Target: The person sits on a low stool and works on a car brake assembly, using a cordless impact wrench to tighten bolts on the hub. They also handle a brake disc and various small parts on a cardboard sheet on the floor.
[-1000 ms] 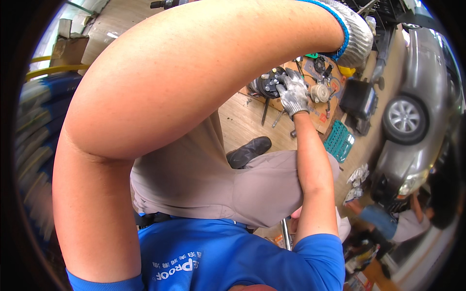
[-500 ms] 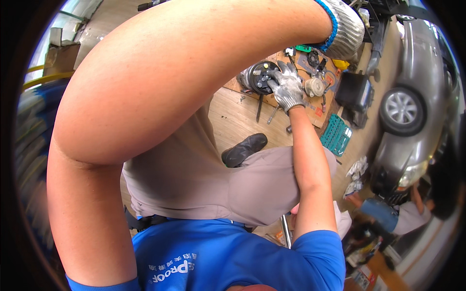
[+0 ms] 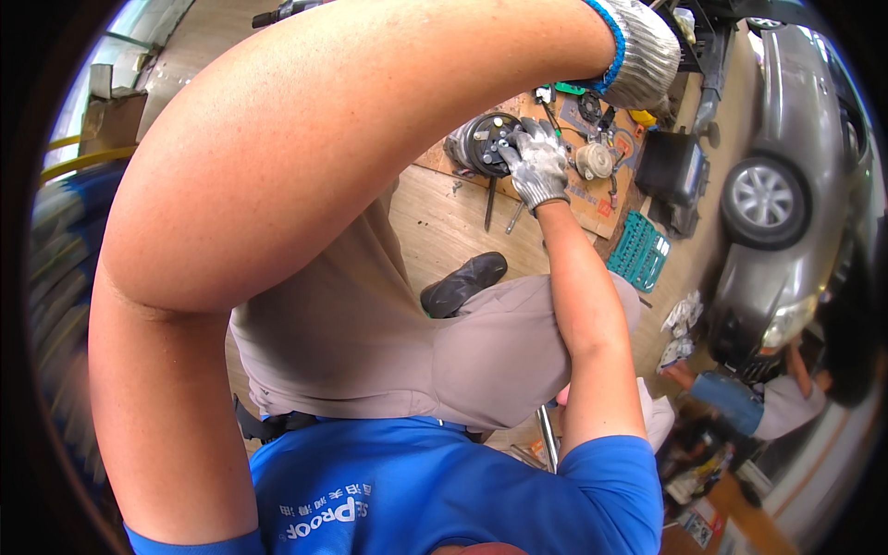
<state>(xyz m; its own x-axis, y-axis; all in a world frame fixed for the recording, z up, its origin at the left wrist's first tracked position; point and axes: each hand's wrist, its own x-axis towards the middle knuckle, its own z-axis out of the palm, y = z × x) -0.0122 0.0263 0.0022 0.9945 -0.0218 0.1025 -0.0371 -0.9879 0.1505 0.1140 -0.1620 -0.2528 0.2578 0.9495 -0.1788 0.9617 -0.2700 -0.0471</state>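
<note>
My right hand point(image 3: 537, 165), in a grey-white work glove, reaches over a cardboard sheet point(image 3: 592, 215) on the floor. Its fingers are stretched out at the right edge of a round black disc-faced machine part point(image 3: 492, 145) with a silvery body behind. Whether a small piece lies under the fingertips, I cannot make out. High at the upper right is my left hand point(image 3: 645, 54), gloved with a blue-edged cuff; its fingers are out of sight, cut off by the picture's top edge. My raised left arm crosses much of the view.
A pale round part point(image 3: 594, 161) and several small parts lie on the cardboard. Beside it are a teal socket tray point(image 3: 638, 251), a black box point(image 3: 672, 169) and a long rod point(image 3: 490, 203). A grey car point(image 3: 786, 185) stands at right, with another person point(image 3: 754, 407) crouching at its front.
The whole view has shifted slightly. My right hand stays at the disc, its fingers a little closer together. My left glove appears a bit further left and higher.
</note>
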